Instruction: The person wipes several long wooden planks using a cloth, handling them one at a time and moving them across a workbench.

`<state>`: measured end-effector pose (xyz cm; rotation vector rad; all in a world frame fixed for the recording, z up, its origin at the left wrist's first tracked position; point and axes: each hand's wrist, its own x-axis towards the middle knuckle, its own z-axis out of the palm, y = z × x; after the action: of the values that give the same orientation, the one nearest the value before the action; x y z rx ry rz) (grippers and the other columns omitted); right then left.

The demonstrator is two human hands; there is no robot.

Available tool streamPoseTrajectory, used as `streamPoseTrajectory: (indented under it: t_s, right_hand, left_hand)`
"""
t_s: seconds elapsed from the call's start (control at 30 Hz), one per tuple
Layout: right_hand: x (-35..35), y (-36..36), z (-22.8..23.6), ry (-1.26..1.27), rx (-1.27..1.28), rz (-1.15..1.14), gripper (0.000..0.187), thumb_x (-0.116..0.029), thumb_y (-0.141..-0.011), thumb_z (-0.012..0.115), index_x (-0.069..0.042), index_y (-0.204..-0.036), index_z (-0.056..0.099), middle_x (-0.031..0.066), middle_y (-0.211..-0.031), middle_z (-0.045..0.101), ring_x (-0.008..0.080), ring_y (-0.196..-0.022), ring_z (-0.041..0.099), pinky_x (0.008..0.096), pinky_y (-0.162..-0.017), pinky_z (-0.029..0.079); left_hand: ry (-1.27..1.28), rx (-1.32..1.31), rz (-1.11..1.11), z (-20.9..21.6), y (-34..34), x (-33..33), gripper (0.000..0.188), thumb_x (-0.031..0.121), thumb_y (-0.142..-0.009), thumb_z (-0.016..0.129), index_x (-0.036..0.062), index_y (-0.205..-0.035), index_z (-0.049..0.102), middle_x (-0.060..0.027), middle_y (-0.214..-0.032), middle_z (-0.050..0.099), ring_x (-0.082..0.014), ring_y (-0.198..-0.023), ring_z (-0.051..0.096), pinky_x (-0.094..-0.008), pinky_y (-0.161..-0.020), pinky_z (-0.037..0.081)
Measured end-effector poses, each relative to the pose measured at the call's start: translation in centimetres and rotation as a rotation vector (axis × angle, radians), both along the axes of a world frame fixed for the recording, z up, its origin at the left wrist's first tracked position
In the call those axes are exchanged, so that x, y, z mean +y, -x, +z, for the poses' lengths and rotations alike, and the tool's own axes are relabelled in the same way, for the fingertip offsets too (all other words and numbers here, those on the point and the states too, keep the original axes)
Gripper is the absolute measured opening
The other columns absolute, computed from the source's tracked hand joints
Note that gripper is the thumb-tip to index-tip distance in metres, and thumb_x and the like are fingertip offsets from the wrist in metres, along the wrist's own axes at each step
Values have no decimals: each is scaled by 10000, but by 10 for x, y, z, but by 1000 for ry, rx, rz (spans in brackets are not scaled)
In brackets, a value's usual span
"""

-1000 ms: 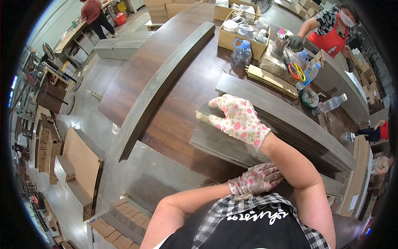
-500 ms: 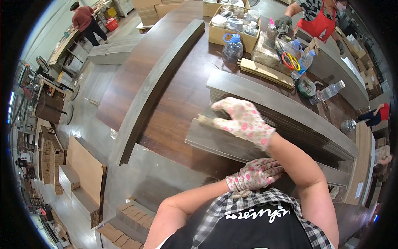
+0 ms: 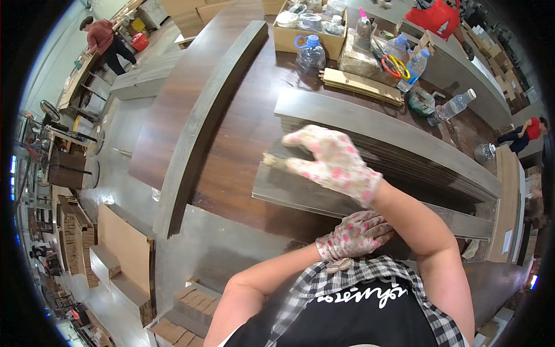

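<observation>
My right hand (image 3: 335, 163), in a pink-flowered white glove, reaches over a grey wood plank (image 3: 289, 188) lying beside a stack of similar planks (image 3: 370, 124). Its fingers and thumb are spread apart in a wide curve. At the thumb's tip is a frayed yellowish bit (image 3: 272, 160); I cannot make out whether it belongs to the glove. Close to my body, my left hand (image 3: 357, 234), gloved alike, lies flat with straight fingers below my right forearm, over the near side of the plank. What lies under its palm is hidden.
A long plank stack (image 3: 214, 127) stands on the brown table (image 3: 248, 139) to the left. Beyond are a carton of jars (image 3: 312, 40), scissors (image 3: 396, 66), several plastic bottles (image 3: 454, 106) and short pale boards (image 3: 361, 87). A co-worker's red apron (image 3: 433, 17) shows at far right.
The whole view has shifted a little, so the table things sit farther left and higher. My hands keep nearly the same pose. The co-worker's grey-gloved hand by the bottles has left the view.
</observation>
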<state>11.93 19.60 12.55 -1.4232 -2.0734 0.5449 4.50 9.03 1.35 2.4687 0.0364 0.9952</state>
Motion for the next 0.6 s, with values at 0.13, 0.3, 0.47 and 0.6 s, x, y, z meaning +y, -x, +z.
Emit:
streamPoseTrajectory:
  t_s: [0.13, 0.3, 0.47, 0.6]
  right_hand:
    - [15, 16, -3, 114, -45, 22, 412, -316, -872, 687, -11, -1149, 668, 163, -1106, 691, 324, -1032, 670, 392, -933, 522]
    - [-34, -56, -3, 98, -46, 30, 423, -276, -806, 759, -9, -1124, 678, 158, -1094, 701, 312, -1034, 674, 395, -931, 526]
    - [-104, -137, 24, 304, -7, -267, 447, -254, -750, 787, -21, -1120, 693, 149, -1058, 710, 313, -997, 690, 399, -899, 538]
    - [-69, -80, 10, -25, 44, -121, 362, -282, -834, 743, -33, -1091, 686, 152, -1028, 703, 302, -965, 695, 394, -865, 556]
  left_hand:
    - [37, 31, -55, 2, -2, 1, 312, 183, -846, 635, 116, -1145, 698, -66, -1259, 669, -275, -1229, 599, -424, -1045, 482]
    - [-29, -70, -24, -3, -5, 3, 296, 182, -832, 619, 125, -1110, 700, -51, -1220, 681, -247, -1184, 636, -413, -984, 540]
    - [-42, -139, -3, 3, -3, 8, 252, 153, -788, 624, 144, -1013, 737, -29, -1162, 724, -201, -1117, 679, -378, -949, 566]
    - [-52, -91, -52, 3, -3, 10, 257, 187, -791, 638, 114, -1022, 724, -77, -1214, 697, -266, -1144, 656, -422, -975, 544]
